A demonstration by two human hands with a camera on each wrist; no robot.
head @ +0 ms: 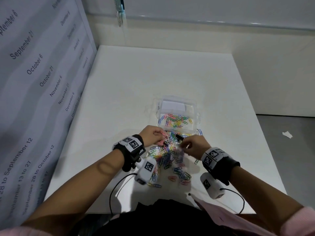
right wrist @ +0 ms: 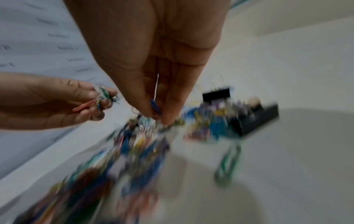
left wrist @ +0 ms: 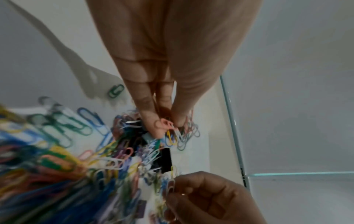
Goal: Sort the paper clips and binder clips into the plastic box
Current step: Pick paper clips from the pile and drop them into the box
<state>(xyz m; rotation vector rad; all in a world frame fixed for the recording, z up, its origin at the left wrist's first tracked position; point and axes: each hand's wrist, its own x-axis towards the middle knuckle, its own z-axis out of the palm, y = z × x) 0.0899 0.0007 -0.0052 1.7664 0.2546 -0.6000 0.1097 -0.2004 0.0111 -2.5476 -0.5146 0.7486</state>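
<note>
A heap of coloured paper clips (head: 167,159) lies on the white table in front of a clear plastic box (head: 176,116), whose near compartment holds several paper clips. Black binder clips (head: 179,137) sit at the heap's far edge, also seen as black binder clips (right wrist: 256,121) in the blurred right wrist view. My left hand (head: 153,136) pinches a small bunch of paper clips (left wrist: 173,131), pink, yellow and white among them. My right hand (head: 192,145) pinches paper clips (right wrist: 156,106) just above the heap, a blue one among them.
A banner (head: 39,82) printed with dates hangs along the table's left side. A scrap of white paper (head: 287,134) lies on the grey floor at the right. A lone green clip (right wrist: 229,163) lies apart from the heap. Bare table stretches behind the box.
</note>
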